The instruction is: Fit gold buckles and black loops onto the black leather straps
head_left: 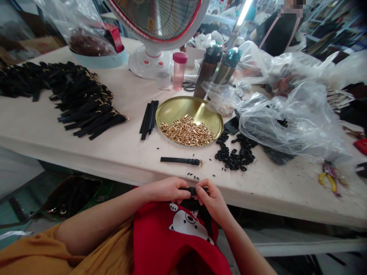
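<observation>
Just in front of the table edge, above a red apron, my left hand (177,190) pinches one side of a black watch strap (192,191). My right hand (208,194) grips the strap's other end, where a gold-coloured buckle shows between the fingers. Both hands are closed and close together. Another black strap with a gold buckle (180,160) lies flat on the table just beyond them. Behind it a round gold tray (169,105) holds a heap of small gold buckles (190,131). Small black loops (235,152) are piled to the tray's right.
Black strips (149,118) lie left of the tray, and a long heap of buckled straps (86,99) covers the left side. A fan (155,57), a pink-lidded bottle (179,72), plastic bags (289,118) and yellow-handled pliers (327,181) stand or lie around. A person (276,30) is at the back right.
</observation>
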`<state>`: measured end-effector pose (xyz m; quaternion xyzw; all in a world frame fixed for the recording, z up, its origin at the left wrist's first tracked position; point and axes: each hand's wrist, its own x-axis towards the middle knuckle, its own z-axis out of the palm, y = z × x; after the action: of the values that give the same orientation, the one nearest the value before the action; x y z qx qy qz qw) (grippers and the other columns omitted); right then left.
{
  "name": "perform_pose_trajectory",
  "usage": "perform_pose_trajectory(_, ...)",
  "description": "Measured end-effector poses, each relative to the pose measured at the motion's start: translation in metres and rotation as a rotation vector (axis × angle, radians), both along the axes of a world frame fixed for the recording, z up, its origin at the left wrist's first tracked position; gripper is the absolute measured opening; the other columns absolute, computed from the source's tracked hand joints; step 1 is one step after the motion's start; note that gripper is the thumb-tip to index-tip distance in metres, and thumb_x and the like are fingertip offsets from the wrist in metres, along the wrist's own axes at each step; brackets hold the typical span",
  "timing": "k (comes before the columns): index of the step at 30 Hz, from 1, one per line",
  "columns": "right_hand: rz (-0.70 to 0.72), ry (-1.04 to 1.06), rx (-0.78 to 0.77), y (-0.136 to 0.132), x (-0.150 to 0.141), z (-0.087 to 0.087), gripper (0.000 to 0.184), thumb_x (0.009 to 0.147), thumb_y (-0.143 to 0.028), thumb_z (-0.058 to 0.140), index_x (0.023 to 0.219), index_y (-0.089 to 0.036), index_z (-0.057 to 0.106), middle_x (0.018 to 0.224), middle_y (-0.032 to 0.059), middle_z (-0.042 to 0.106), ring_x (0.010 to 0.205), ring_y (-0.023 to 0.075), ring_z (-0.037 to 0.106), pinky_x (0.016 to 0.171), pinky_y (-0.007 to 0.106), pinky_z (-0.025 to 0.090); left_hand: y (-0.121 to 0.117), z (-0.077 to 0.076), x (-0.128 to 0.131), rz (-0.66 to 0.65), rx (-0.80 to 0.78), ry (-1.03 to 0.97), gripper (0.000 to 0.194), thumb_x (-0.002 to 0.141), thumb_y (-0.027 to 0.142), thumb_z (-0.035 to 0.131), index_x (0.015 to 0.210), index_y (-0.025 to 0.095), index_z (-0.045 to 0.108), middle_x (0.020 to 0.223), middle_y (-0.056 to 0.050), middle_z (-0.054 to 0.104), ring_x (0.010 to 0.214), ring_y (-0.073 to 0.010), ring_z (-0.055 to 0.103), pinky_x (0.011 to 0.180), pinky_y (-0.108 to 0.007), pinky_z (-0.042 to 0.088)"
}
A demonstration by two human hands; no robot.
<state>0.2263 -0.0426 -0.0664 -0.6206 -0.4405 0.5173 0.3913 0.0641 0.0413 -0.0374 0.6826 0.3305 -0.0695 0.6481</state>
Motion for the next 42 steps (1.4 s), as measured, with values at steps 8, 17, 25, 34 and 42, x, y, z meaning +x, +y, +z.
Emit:
perform_pose_trajectory(8,0.159,-0.126,0.148,-0.009,0.005,0.007,0.014,0.083,-0.032,0.046,0.076,-0.021,0.046,0.059,-0.0032,0.051,0.054,0.0112,0.048,0.052,0.023,0.039,-0.007,0.011,-0.002,-0.016,0.007,-0.034,0.025,0.078,0.035,0.044,0.067,0.016,0.055,0.057,0.001,0.058,0.049,-0.0101,0.049,0.047,-0.02,0.034)
perform_pose_trajectory(17,0.088,-0.299,0.267,-0.009,0.0,0.002,0.009,0.084,-0.029,0.045,0.081,-0.02,0.048,0.067,-0.0007,0.053,0.061,0.0137,0.051,0.058,0.025,0.039,-0.004,0.02,-0.007,-0.053,0.118,0.04,0.033,0.081,0.037,0.037,0.063,0.016,0.055,0.05,0.004,0.047,0.043,-0.0086,0.039,0.043,-0.02,0.029)
perform_pose_trajectory(25,0.156,-0.171,0.213,-0.011,0.006,0.004,0.011,0.084,-0.03,0.044,0.081,-0.02,0.046,0.063,-0.0026,0.051,0.058,0.0117,0.049,0.055,0.023,0.04,-0.007,0.01,-0.003,-0.003,0.106,0.009,0.038,0.081,0.042,0.037,0.058,0.016,0.05,0.05,0.003,0.047,0.044,-0.0085,0.038,0.046,-0.021,0.028)
perform_pose_trajectory(34,-0.059,-0.19,0.2,-0.005,-0.005,-0.005,0.015,0.084,-0.034,0.044,0.08,-0.02,0.047,0.059,-0.0034,0.049,0.052,0.0116,0.047,0.05,0.023,0.038,-0.002,0.013,-0.002,0.003,0.057,-0.032,0.02,0.075,0.033,0.047,0.07,0.015,0.055,0.059,0.003,0.053,0.048,-0.0074,0.043,0.044,-0.017,0.031)
perform_pose_trajectory(42,-0.06,-0.425,0.249,-0.005,-0.004,-0.011,0.012,0.083,-0.03,0.044,0.079,-0.02,0.048,0.067,0.0004,0.055,0.061,0.0146,0.052,0.057,0.026,0.039,-0.007,-0.007,0.009,0.045,0.089,0.044,0.028,0.074,0.039,0.045,0.072,0.014,0.058,0.057,0.001,0.057,0.047,-0.0112,0.05,0.044,-0.02,0.035)
